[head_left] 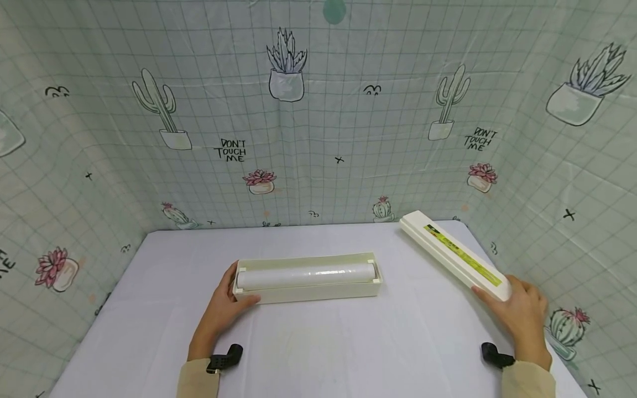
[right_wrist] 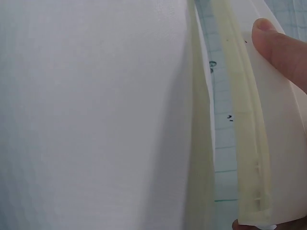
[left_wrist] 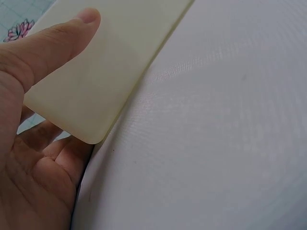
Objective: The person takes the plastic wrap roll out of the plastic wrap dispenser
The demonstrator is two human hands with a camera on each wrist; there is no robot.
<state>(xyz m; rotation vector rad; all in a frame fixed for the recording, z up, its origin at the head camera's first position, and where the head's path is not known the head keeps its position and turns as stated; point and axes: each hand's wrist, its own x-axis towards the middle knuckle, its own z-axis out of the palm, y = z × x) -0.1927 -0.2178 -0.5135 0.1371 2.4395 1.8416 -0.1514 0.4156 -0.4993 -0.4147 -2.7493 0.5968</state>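
A long cream dispenser box (head_left: pixel 318 293) lies lidless on the table, and a shiny white roll of cling film (head_left: pixel 308 275) fills it. My left hand (head_left: pixel 221 309) grips the box's left end. In the left wrist view its thumb (left_wrist: pixel 62 43) presses the box's near wall (left_wrist: pixel 110 62), with the fingers round the end. To the right, my right hand (head_left: pixel 522 309) holds the near end of the long white lid (head_left: pixel 443 251), which slants away. The right wrist view shows the thumb (right_wrist: pixel 283 52) on the lid (right_wrist: pixel 283 129); the other fingers are mostly hidden.
A white cloth covers the table (head_left: pixel 318 354). Its right edge (right_wrist: pixel 201 143) runs beside the lid in the right wrist view. A grid-patterned curtain (head_left: pixel 318 127) with printed cacti surrounds the back and sides. The lid bears a yellow-green label (head_left: pixel 463 255).
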